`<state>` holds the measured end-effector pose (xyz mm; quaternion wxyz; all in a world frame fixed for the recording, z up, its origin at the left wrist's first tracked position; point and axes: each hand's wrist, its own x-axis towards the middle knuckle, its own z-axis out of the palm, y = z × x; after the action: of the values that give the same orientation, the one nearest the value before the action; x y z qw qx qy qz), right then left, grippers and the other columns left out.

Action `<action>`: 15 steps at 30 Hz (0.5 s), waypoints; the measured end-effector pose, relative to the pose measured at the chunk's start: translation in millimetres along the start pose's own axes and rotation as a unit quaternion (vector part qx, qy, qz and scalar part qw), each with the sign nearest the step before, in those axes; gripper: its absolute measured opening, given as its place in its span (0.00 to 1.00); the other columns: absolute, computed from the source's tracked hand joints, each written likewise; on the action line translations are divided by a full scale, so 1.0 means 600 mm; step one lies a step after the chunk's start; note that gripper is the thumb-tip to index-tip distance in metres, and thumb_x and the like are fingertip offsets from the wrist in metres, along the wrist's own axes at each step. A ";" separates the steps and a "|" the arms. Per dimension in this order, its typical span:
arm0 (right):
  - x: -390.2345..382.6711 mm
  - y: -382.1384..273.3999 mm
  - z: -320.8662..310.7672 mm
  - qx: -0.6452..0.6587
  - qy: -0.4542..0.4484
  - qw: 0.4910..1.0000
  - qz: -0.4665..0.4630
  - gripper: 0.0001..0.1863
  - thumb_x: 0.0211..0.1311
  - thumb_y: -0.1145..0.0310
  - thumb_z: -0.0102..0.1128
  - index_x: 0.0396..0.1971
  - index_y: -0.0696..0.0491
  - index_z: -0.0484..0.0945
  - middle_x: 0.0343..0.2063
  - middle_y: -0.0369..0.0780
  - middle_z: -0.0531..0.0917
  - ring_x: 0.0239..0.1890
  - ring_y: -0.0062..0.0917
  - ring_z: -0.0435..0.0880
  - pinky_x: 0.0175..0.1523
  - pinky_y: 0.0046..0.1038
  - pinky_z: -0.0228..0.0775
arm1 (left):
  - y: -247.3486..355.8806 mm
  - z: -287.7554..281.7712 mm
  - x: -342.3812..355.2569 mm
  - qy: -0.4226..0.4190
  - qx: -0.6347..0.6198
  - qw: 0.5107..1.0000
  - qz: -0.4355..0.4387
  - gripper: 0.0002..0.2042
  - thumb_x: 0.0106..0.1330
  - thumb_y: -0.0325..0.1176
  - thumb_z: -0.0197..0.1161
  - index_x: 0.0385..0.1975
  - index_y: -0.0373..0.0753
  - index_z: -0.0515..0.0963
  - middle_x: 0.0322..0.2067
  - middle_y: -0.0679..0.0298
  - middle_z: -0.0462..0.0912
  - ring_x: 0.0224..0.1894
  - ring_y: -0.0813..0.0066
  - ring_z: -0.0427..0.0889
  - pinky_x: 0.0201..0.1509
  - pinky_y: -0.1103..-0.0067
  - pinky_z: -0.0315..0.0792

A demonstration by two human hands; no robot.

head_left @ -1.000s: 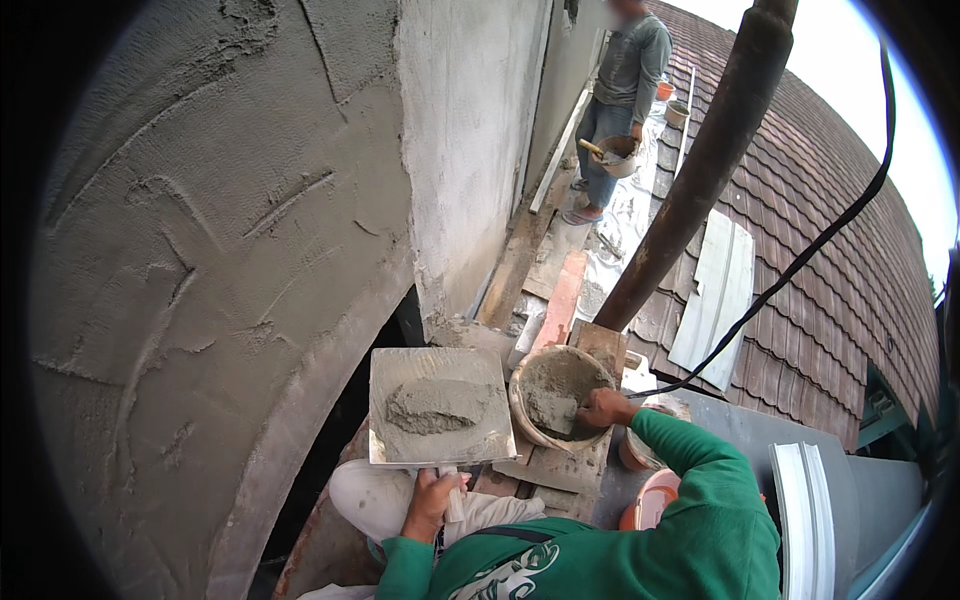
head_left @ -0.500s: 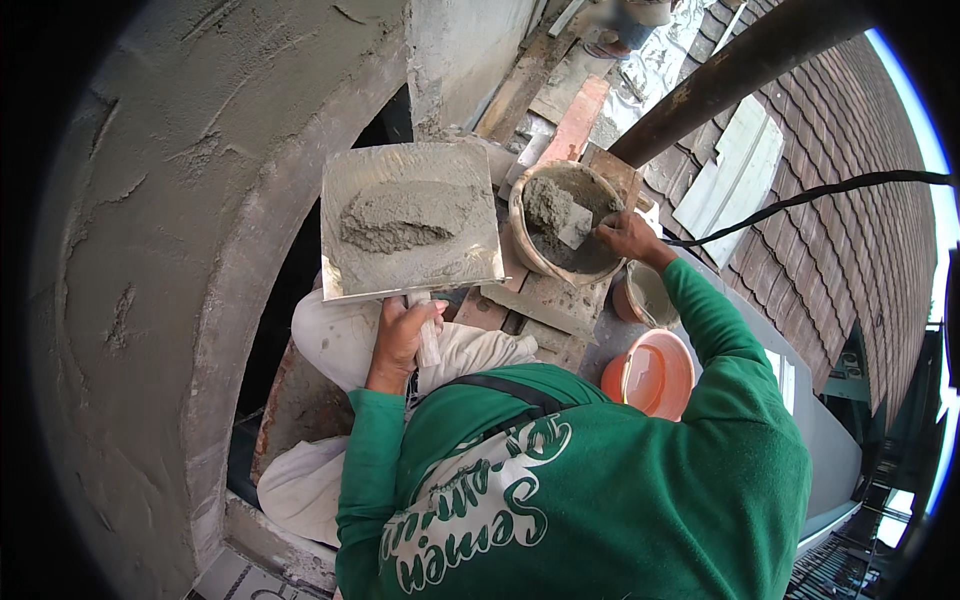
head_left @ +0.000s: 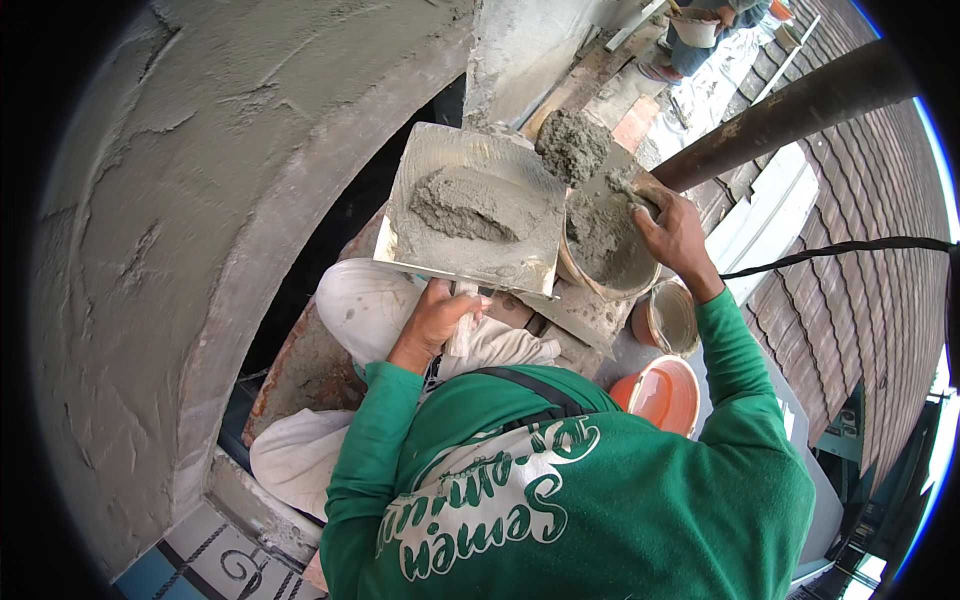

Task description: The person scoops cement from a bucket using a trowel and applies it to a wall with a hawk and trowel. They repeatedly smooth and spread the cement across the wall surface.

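Note:
My left hand (head_left: pixel 437 318) is wrapped round the pale handle of a square plasterer's hawk (head_left: pixel 535 250), held out in front of my knee. A mound of wet grey mortar (head_left: pixel 465 205) lies on the hawk's flat top. In my right hand (head_left: pixel 672 232) is a trowel (head_left: pixel 612 178) carrying a thick lump of mortar (head_left: pixel 573 147). The lump hangs above the far rim of the mortar bucket (head_left: pixel 610 290), just beyond the hawk's right corner. More mortar shows inside the bucket. Fingers hide most of the trowel's handle.
A freshly plastered wall (head_left: pixel 190 250) rises on my left. A small bucket (head_left: pixel 668 318) and an orange bucket (head_left: pixel 660 395) stand at my right. A dark pipe (head_left: pixel 780 115) and a black cable (head_left: pixel 840 252) cross beside the tiled roof (head_left: pixel 850 330). A co-worker (head_left: pixel 695 45) holds a bucket farther off.
My right hand has lifted the trowel out of the bucket with a lump of mortar on it. The view has shifted, bringing more of the co-worker into sight.

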<state>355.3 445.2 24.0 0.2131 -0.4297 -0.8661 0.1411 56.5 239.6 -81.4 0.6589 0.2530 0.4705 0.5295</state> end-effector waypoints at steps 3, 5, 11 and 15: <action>-0.016 -0.083 0.035 -0.061 0.047 0.997 -0.014 0.19 0.57 0.65 0.67 0.47 0.57 0.82 0.41 0.50 0.84 0.42 0.49 0.84 0.48 0.44 0.76 | 0.005 -0.001 -0.005 -0.019 -0.002 1.000 0.015 0.20 0.59 0.25 0.67 0.52 0.32 0.74 0.31 0.63 0.79 0.28 0.77 0.78 0.31 0.78 0.74; -0.030 -0.109 0.038 -0.056 0.069 0.996 -0.027 0.18 0.58 0.66 0.68 0.47 0.57 0.81 0.41 0.51 0.83 0.43 0.49 0.83 0.49 0.44 0.76 | 0.006 -0.002 -0.011 -0.023 -0.006 0.999 0.020 0.20 0.59 0.24 0.67 0.52 0.32 0.74 0.31 0.63 0.79 0.28 0.77 0.78 0.32 0.78 0.74; -0.078 0.001 0.013 0.009 0.159 0.984 0.075 0.18 0.71 0.64 0.57 0.50 0.65 0.77 0.43 0.56 0.83 0.46 0.54 0.81 0.53 0.45 0.72 | -0.011 -0.019 -0.030 -0.041 -0.048 0.997 0.045 0.20 0.60 0.25 0.66 0.53 0.33 0.74 0.33 0.63 0.79 0.30 0.78 0.78 0.33 0.79 0.74; -0.091 0.113 0.039 -0.231 -0.061 0.960 0.145 0.19 0.71 0.58 0.53 0.39 0.63 0.79 0.34 0.58 0.84 0.39 0.58 0.83 0.44 0.54 0.73 | -0.013 -0.023 -0.031 -0.075 0.001 0.993 0.086 0.22 0.62 0.24 0.66 0.56 0.32 0.74 0.39 0.63 0.82 0.33 0.76 0.80 0.37 0.79 0.75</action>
<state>419.5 440.1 -38.8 0.0323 -0.5788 -0.8148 -0.0075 48.0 217.3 -87.3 0.6442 0.3322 0.3966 0.5633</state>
